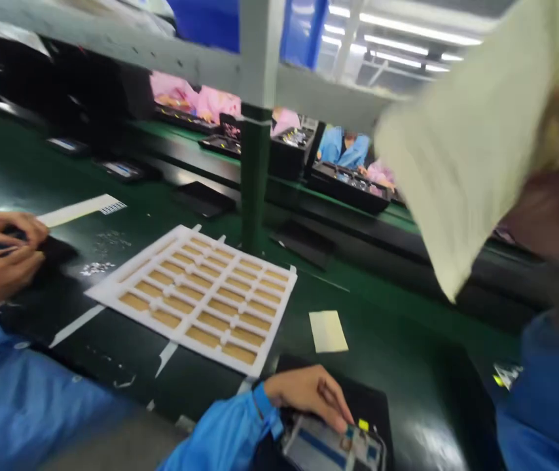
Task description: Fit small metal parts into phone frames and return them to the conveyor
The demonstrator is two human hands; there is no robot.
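Note:
My left hand (311,391), in a blue sleeve, comes in at the bottom centre. Its fingers are bent and pressed together on the upper edge of an opened phone (321,448), close to a small yellow tab (363,425). Silvery and blue parts show inside the phone, which lies over a black pad (375,405). The lower edge of the frame cuts the phone off. My right hand is not in view.
A white tray (188,330) with tan slots lies left of centre, a cream paper (328,331) right of it. A co-worker's hands (7,261) work at the left. Another person's cap (461,150) looms close at the right. A green post (254,176) stands behind the tray.

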